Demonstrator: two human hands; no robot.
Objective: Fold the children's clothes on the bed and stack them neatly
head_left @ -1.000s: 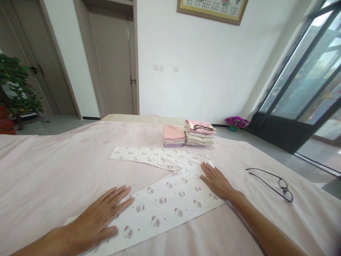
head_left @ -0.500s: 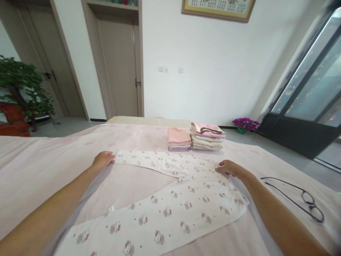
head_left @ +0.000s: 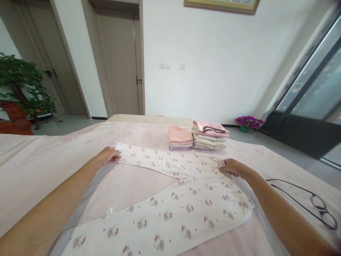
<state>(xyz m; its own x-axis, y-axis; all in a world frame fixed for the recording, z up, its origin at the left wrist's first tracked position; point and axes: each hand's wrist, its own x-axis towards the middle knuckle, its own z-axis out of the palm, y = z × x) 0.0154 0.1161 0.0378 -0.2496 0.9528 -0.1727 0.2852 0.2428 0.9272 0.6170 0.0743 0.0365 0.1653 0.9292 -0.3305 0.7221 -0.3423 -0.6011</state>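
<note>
White pants point(head_left: 170, 209) with a printed cat pattern lie spread on the pink bedsheet, the two legs apart and pointing left. My left hand point(head_left: 110, 155) pinches the hem of the far leg, lifting that end slightly. At the waist end, my right hand point(head_left: 232, 167) is closed on the far corner of the fabric. The near leg rests flat, its hem running toward the bottom edge of the view. A small white tag point(head_left: 109, 212) shows at the near leg's inner edge.
Beyond the pants stand two stacks of folded clothes, a lower peach-topped stack point(head_left: 180, 139) and a taller pink-topped stack point(head_left: 210, 136). Dark-framed glasses point(head_left: 317, 202) lie unfolded on the bedsheet point(head_left: 39, 170) to the right of my right forearm.
My left hand has moved a little right and up, raising the far leg's hem slightly. The view has shifted slightly; both hands keep hold of the pants.
</note>
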